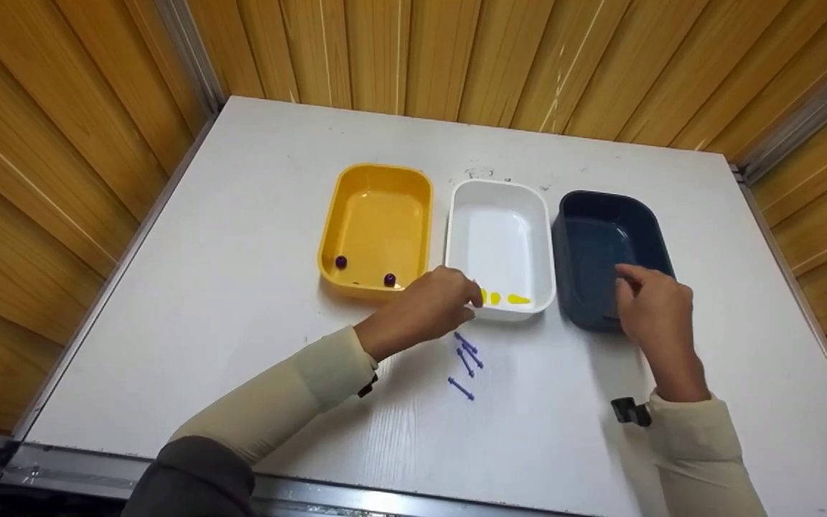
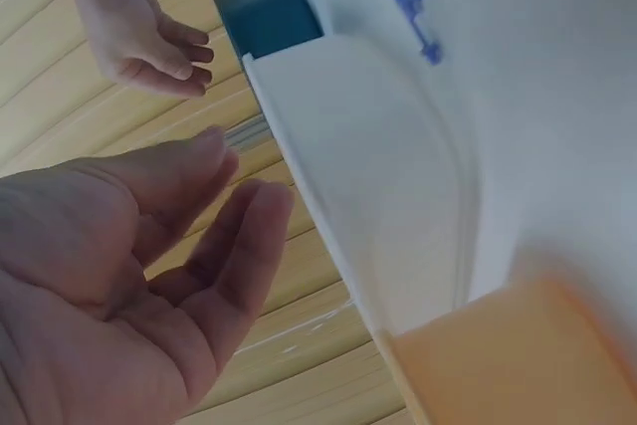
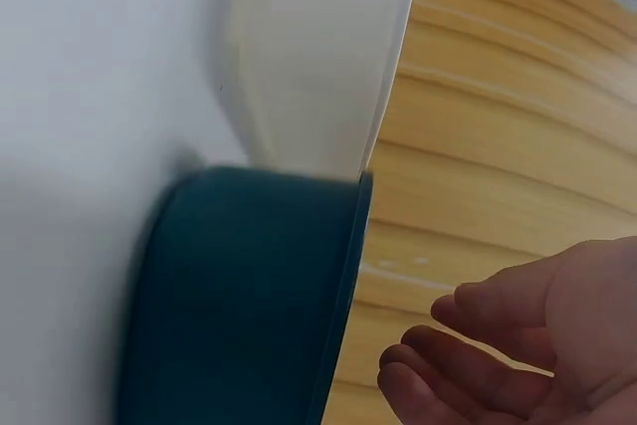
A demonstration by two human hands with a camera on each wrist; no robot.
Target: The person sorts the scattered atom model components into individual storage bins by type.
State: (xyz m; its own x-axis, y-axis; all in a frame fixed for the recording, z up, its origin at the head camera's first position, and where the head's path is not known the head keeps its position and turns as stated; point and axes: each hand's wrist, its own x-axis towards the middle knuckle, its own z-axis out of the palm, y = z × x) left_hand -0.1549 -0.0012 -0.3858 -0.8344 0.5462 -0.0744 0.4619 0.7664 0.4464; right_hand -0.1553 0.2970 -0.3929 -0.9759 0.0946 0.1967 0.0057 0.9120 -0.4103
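My left hand [image 1: 431, 309] hovers over the near left corner of the white box [image 1: 551, 266]. In the left wrist view its thumb and fingers are loosely bent and apart, with nothing between them. Yellow pieces [image 1: 519, 299] lie along the near end inside the white box, partly behind that hand. My right hand [image 1: 654, 309] is above the near right part of the dark blue box [image 1: 573, 287]; the right wrist view shows its curved fingers apart and holding nothing. Several thin purple sticks with knobbed ends [image 1: 461, 388] lie on the table below the left hand.
A yellow box [image 1: 326, 244] stands left of the white one, with two dark purple beads [image 1: 390, 279] at its near end. All three boxes stand in a row on the white table [image 1: 241, 287]. Wood-patterned walls [image 1: 421, 57] enclose the back and sides.
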